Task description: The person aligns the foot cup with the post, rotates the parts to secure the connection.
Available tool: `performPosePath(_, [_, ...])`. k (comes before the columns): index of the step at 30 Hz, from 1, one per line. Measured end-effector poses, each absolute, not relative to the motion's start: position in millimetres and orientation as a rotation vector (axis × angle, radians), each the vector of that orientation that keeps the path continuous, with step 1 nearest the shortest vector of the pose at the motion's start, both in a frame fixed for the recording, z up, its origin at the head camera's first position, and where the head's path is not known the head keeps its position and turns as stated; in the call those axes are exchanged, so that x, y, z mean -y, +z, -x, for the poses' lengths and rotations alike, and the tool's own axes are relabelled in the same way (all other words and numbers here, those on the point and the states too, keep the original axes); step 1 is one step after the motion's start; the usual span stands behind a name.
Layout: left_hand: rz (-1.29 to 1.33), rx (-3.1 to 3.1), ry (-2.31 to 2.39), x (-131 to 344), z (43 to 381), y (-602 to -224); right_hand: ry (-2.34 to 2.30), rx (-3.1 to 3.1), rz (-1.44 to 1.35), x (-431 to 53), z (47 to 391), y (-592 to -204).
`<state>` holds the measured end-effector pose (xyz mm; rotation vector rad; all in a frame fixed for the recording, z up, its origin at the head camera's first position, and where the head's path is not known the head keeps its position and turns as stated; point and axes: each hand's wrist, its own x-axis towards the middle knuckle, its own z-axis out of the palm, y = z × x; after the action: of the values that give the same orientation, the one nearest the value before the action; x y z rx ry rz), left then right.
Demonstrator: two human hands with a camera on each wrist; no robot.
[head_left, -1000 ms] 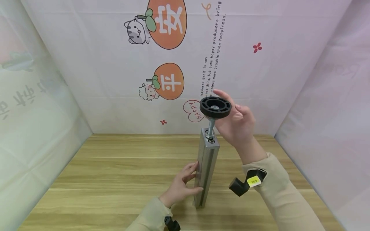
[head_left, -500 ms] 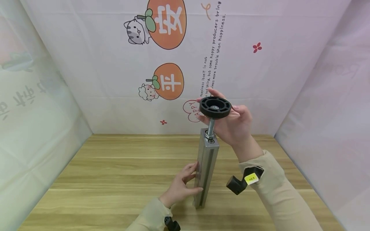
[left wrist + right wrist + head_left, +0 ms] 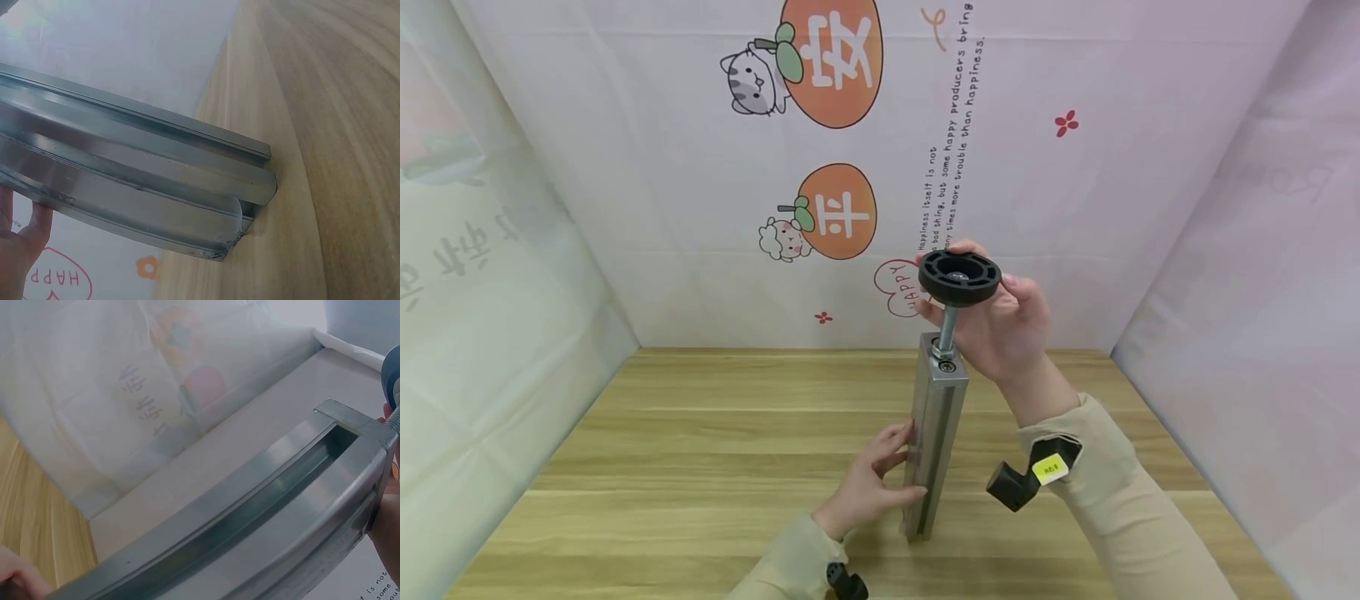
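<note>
An aluminium profile bar (image 3: 936, 433) stands upright on the wooden table. A threaded rod (image 3: 949, 329) with a nut at its base rises from the bar's top end and carries a round black levelling foot (image 3: 958, 293). Low on the bar, my left hand (image 3: 861, 496) grips it between thumb and fingers. My right hand (image 3: 1011, 333) holds the levelling foot by its rim, thumb on the right side and fingers behind it, partly hidden. The left wrist view shows the grooved side of the bar (image 3: 137, 169) and its lower end at the tabletop.
White printed cloth (image 3: 1000, 183) hangs behind the table, with side walls of cloth (image 3: 490, 317) at left and right. The wood-grain tabletop (image 3: 700, 450) extends around the bar. A small black camera (image 3: 1015, 485) sits on the right sleeve.
My right hand has shifted slightly left, and its fingers have come round behind the levelling foot to its rim. The left hand and the bar have stayed in place.
</note>
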<state>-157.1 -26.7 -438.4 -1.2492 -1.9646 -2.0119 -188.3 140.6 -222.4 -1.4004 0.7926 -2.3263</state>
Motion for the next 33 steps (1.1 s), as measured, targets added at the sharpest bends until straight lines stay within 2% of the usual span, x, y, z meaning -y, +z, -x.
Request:
performPosePath(13, [1.272, 1.932, -2.051, 26.8, 158.5, -438.8, -2.356, -0.927, 1.405, -141.8, 188.9, -223.0])
performPosePath(23, [1.284, 1.91, -2.038, 26.8, 159.1, -441.6, -2.412, -1.07, 1.559, -147.7, 188.0, -225.2])
performPosePath(33, [1.278, 1.924, -2.045, 27.7, 158.2, -440.1, -2.478, -1.168, 1.568, -147.8, 181.3, -221.2])
